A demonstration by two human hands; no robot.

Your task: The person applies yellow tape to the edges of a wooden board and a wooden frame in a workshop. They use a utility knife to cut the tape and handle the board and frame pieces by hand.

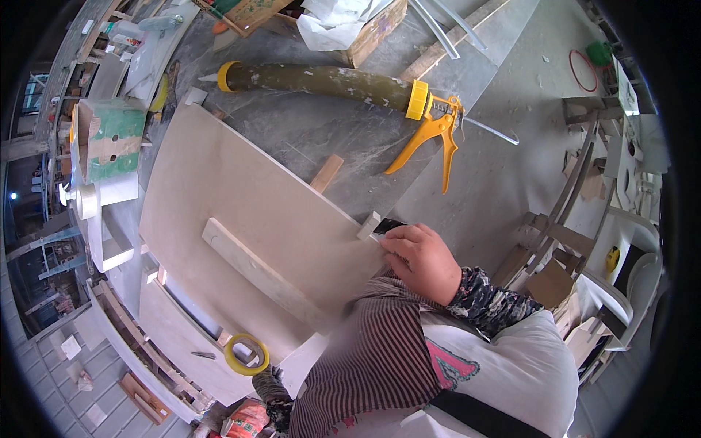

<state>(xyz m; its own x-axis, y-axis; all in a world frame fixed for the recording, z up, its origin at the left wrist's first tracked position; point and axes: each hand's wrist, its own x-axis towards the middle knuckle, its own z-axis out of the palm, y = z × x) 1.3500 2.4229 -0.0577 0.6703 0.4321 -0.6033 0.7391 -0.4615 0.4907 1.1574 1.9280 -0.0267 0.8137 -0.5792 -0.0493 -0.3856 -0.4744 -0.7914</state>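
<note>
Has the right hand (420, 261) curled at the near right corner of the board (244, 197), beside a small block (369, 225); cannot tell whether pinching anything. Shows a left sleeve (272, 392) by the tape (244, 339), left hand and grip hidden. Has a plank (255, 269) on the board, a caulking gun (321, 81) beyond.

Nothing I can read from here. Pink patch (439, 359) on my striped garment (372, 358) carries a letter-like outline; meaning unclear.

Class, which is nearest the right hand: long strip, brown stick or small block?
The small pale block at the edge of the board, beside the right hand; the long strip and brown stick lie farther off.
</note>
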